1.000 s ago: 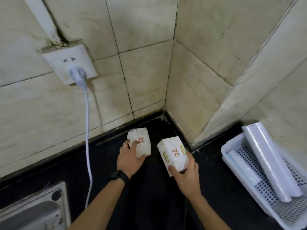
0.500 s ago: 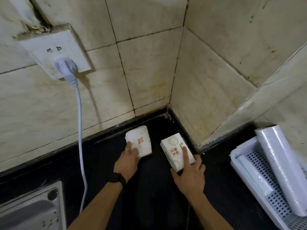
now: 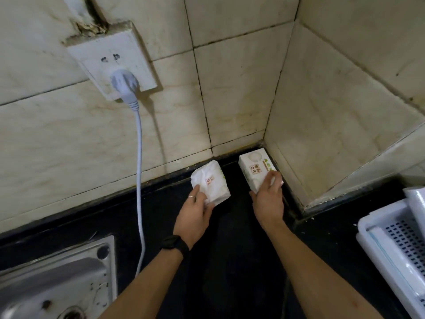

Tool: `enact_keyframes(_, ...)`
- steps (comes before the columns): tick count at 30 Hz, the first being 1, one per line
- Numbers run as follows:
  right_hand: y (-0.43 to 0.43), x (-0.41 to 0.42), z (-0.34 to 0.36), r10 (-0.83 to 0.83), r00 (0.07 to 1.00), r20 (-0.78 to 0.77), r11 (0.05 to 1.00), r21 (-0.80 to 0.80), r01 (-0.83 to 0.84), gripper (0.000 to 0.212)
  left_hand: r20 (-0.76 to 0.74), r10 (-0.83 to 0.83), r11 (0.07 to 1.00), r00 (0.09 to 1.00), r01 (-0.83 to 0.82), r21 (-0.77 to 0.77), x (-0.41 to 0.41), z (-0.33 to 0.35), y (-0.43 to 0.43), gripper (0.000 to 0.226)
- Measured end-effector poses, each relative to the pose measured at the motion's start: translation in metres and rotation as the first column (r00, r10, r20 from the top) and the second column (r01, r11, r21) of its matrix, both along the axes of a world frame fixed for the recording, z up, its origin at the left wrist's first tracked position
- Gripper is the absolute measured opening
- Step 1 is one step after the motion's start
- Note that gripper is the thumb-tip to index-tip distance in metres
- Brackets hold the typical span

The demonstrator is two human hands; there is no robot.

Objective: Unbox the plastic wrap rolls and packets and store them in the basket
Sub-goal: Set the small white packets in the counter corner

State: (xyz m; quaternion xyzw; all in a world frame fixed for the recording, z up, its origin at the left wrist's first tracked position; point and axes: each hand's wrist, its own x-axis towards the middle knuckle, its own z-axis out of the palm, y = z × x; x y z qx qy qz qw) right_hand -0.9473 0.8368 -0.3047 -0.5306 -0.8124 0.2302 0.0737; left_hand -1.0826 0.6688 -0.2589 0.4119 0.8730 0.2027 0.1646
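The tiled wall (image 3: 230,77) meets a second wall at a corner beyond both sets of fingers, and the black counter (image 3: 230,261) runs beneath both forearms. Left of the left hand and nearer the camera sits a steel sink (image 3: 57,284). Well right of the right hand, at the frame edge, stands the white basket (image 3: 377,231); a glossy white thing shows at its far corner, too cropped to name. Above and left of the left fingers a socket (image 3: 110,61) holds a white plug, whose cord (image 3: 139,180) drops past the left wrist.

The right hand (image 3: 269,199) grips a white box (image 3: 253,171) lying on the counter in the corner, fingers curled over its near right edge, thumb at the near left corner. The left hand (image 3: 195,212) holds a crumpled white packet (image 3: 211,183), fingers closed on its near end; the packet stretches away from the fingertips towards the wall. Box and packet lie side by side, apart, between the hands and the wall base. A ring sits on a left finger, a black band (image 3: 174,245) on that wrist.
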Motion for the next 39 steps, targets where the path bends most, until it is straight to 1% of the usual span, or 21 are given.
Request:
enact_keyframes(2,0.007,-0.005,0.000,0.013,1.000,-0.001,0.999,-0.034,-0.013,0.096,-0.004,-0.008,1.000,1.000,0.008,0.002,0.000,0.003,0.003,0.028)
enact_keyframes(6,0.019,0.003,0.011,0.075,0.995,-0.063,0.988,-0.134,-0.082,0.100,-0.030,-0.020,1.000,0.999,0.020,0.004,0.003,0.012,0.016,0.029)
enact_keyframes(9,0.016,0.035,0.030,0.117,0.989,-0.095,0.974,-0.182,-0.133,0.090,-0.073,-0.061,0.998,0.995,0.062,0.012,0.010,0.017,0.033,0.030)
enact_keyframes(12,-0.015,0.090,0.034,0.126,0.978,-0.167,0.978,-0.145,-0.151,0.076,-0.114,-0.119,0.993,0.986,0.119,-0.004,0.024,0.027,0.059,0.033)
enact_keyframes(14,-0.043,0.129,0.026,0.076,0.992,-0.105,0.990,-0.107,-0.087,0.072,-0.157,-0.158,0.987,0.975,0.157,-0.020,0.035,0.033,0.080,0.036)
enact_keyframes(17,-0.082,0.176,0.004,-0.001,0.995,0.099,0.999,-0.038,0.005,0.078,-0.223,-0.220,0.975,0.950,0.207,-0.080,0.051,0.036,0.111,0.040)
enact_keyframes(20,-0.112,0.202,-0.020,0.000,0.977,0.215,0.996,-0.084,0.019,0.081,-0.266,-0.256,0.963,0.929,0.223,-0.148,0.065,0.033,0.135,0.037)
enact_keyframes(25,-0.125,0.209,-0.035,-0.004,0.958,0.286,0.993,-0.115,0.038,0.077,-0.278,-0.310,0.942,0.909,0.253,-0.223,0.078,0.021,0.142,0.032)
enact_keyframes(28,-0.124,0.208,-0.035,0.017,0.954,0.300,0.994,-0.106,0.016,0.078,-0.283,-0.318,0.938,0.905,0.258,-0.231,0.079,0.016,0.137,0.032)
enact_keyframes(31,-0.123,0.209,-0.034,0.026,0.959,0.284,0.989,-0.145,0.016,0.077,-0.282,-0.319,0.932,0.905,0.245,-0.266,0.078,0.020,0.138,0.041)
enact_keyframes(35,-0.119,0.210,-0.022,0.056,0.965,0.257,0.977,-0.214,0.001,0.078,-0.192,-0.301,0.930,0.934,0.244,-0.273,0.077,0.037,0.128,0.062)
enact_keyframes(37,-0.114,0.211,-0.013,0.086,0.954,0.286,0.969,-0.245,-0.014,0.080,-0.169,-0.311,0.931,0.935,0.264,-0.253,0.080,0.046,0.112,0.063)
enact_keyframes(39,-0.107,0.211,0.002,0.151,0.935,0.321,0.944,-0.327,-0.040,0.083,-0.150,-0.341,0.922,0.928,0.299,-0.245,0.087,0.053,0.090,0.056)
